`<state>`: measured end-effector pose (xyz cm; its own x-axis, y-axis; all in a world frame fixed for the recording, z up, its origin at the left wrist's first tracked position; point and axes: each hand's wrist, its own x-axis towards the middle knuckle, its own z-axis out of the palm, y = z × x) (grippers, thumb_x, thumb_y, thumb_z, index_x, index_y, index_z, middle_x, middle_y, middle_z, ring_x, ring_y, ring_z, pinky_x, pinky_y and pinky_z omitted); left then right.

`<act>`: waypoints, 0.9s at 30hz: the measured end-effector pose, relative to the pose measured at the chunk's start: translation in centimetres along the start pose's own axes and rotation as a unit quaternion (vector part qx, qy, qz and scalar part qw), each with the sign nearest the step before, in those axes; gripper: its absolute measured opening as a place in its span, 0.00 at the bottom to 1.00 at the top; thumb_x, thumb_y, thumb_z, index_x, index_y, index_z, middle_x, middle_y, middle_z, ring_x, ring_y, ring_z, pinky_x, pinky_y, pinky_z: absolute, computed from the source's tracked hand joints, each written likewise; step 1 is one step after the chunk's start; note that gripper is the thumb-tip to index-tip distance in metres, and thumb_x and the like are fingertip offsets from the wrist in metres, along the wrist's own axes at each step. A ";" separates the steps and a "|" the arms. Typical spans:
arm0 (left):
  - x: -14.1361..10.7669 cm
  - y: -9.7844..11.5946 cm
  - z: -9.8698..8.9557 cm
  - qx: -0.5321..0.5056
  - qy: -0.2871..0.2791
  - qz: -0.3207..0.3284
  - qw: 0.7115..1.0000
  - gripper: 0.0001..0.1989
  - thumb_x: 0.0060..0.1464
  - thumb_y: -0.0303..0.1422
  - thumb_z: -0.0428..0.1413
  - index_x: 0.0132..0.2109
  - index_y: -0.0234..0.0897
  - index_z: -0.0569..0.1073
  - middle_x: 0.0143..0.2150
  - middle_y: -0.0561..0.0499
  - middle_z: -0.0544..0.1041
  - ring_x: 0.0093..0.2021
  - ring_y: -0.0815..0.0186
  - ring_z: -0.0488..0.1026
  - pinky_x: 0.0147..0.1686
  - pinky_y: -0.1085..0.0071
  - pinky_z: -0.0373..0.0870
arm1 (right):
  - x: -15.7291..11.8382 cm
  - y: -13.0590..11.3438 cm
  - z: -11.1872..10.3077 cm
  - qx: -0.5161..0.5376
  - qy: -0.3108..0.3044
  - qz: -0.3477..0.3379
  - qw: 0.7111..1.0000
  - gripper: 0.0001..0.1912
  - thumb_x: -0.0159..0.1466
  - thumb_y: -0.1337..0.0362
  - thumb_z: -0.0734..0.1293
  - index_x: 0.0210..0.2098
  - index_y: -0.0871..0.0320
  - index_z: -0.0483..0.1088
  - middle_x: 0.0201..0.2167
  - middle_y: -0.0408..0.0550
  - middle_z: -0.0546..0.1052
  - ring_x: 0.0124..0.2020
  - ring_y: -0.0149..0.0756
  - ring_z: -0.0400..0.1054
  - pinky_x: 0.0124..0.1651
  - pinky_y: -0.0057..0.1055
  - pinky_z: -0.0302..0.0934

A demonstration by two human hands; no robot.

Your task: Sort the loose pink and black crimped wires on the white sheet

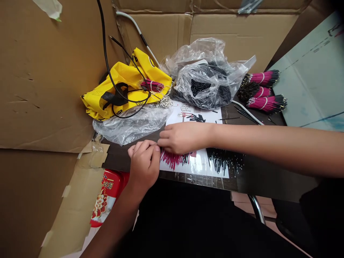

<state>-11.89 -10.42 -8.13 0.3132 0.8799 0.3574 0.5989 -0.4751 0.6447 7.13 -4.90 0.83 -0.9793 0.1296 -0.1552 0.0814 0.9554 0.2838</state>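
Observation:
My left hand (145, 161) is closed near the front edge of the table, its fingers curled around something I cannot make out. Against its fingertips, my right hand (180, 138) is closed too, and what it pinches is hidden. Below my right hand lie loose pink wires (172, 160) with thin tips. A spread of black wires (224, 161) lies under my right forearm. Both groups rest on a white printed sheet (197, 168). Short black tube pieces (197, 117) are scattered behind my right wrist.
A clear plastic bag (206, 86) of black pieces stands behind the sheet. Left of it is a yellow bag (123, 79) with a black cable (107, 68) across it. Tied pink-and-black wire bundles (266, 104) lie at right. Cardboard walls (53, 71) enclose the table.

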 end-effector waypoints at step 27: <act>-0.8 1.3 1.3 0.108 0.042 0.191 0.975 0.21 0.56 0.40 0.60 0.54 0.35 0.77 0.49 0.40 0.77 0.46 0.51 0.70 0.48 0.52 0.62 | -10.6 -8.8 2.1 0.158 0.099 0.385 0.904 0.20 0.71 0.62 0.63 0.60 0.61 0.70 0.60 0.53 0.73 0.56 0.47 0.65 0.57 0.48 0.61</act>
<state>-10.37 -11.72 -8.44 0.4875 0.6311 0.6034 0.5949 -0.7459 0.2995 17.21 -14.12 -1.98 -0.6218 0.7678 0.1543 0.7708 0.6349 -0.0530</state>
